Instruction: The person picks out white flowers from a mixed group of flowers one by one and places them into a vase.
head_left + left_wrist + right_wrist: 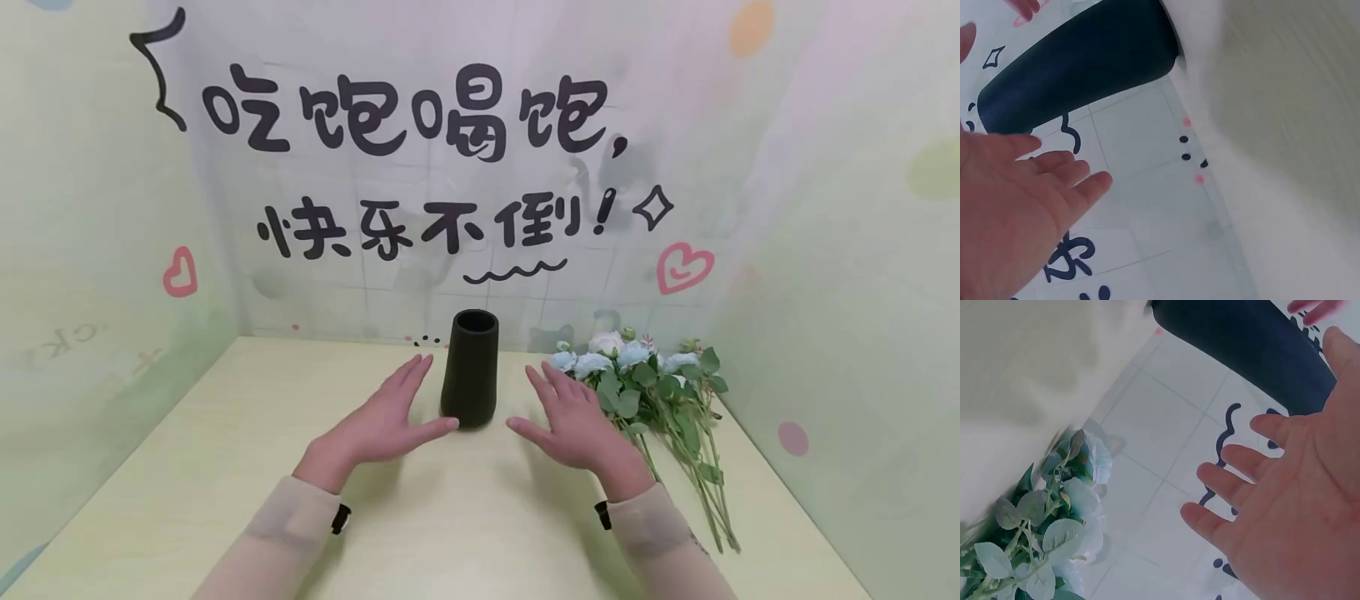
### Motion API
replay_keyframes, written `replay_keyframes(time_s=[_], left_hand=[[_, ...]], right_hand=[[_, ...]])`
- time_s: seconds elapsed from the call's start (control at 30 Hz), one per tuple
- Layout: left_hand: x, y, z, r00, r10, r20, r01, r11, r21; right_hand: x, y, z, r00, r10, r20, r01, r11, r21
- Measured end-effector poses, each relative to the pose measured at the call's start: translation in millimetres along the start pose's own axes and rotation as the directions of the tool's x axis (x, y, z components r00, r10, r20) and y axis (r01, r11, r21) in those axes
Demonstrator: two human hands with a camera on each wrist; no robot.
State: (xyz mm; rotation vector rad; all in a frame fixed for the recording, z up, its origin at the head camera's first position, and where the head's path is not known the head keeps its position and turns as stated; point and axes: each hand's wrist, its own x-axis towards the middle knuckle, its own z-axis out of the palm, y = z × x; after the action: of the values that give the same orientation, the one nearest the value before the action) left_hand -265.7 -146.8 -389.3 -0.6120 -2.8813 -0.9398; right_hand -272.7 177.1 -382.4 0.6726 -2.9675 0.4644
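A black vase (471,375) stands upright on the table, its round mouth facing up. To its left is my left hand (381,418), fingers extended and thumb pointing toward the vase's base. On the other side my right hand (567,419) mirrors it, palm turned inward. Both hands are apart from the vase and hold nothing. In the left wrist view the vase (1079,65) lies beyond the spread fingers. The right wrist view shows the right palm (1297,481) near the vase (1241,347). Artificial flowers (633,354), pale blue and white with green stems, lie just right of my right hand.
The pale wooden table (225,450) is walled in by a printed curtain (420,292) at the back and sides, with large dark characters and pink hearts. The flower stems (708,492) reach toward the table's front right.
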Motion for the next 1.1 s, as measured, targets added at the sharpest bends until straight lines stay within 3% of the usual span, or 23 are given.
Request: replay_keyframes(time_s=[0.2,0.33,0.53,0.77,1.1], left_hand=[[15.4,0.0,7.9,0.996,-0.044,-0.08,0.023,0.97,-0.241],[26.2,1.8,13.8,0.993,-0.079,-0.086,0.046,0.941,-0.337],[41.1,5.5,24.8,0.99,-0.119,-0.075,0.084,0.929,-0.361],[55.2,5.9,41.1,0.978,-0.182,-0.099,0.117,0.881,-0.458],[59.8,-1.8,54.6,0.968,-0.215,-0.131,0.112,0.833,-0.541]], right_hand=[[0,13,-16,0.996,0.025,-0.089,-0.021,0.999,0.04],[-2,25,-30,0.993,0.076,-0.092,-0.069,0.995,0.076],[-6,41,-50,0.983,0.181,-0.038,-0.176,0.978,0.114],[-12,57,-60,0.974,0.226,0.009,-0.226,0.968,0.113],[-27,82,-65,0.952,0.298,0.065,-0.303,0.948,0.095]])
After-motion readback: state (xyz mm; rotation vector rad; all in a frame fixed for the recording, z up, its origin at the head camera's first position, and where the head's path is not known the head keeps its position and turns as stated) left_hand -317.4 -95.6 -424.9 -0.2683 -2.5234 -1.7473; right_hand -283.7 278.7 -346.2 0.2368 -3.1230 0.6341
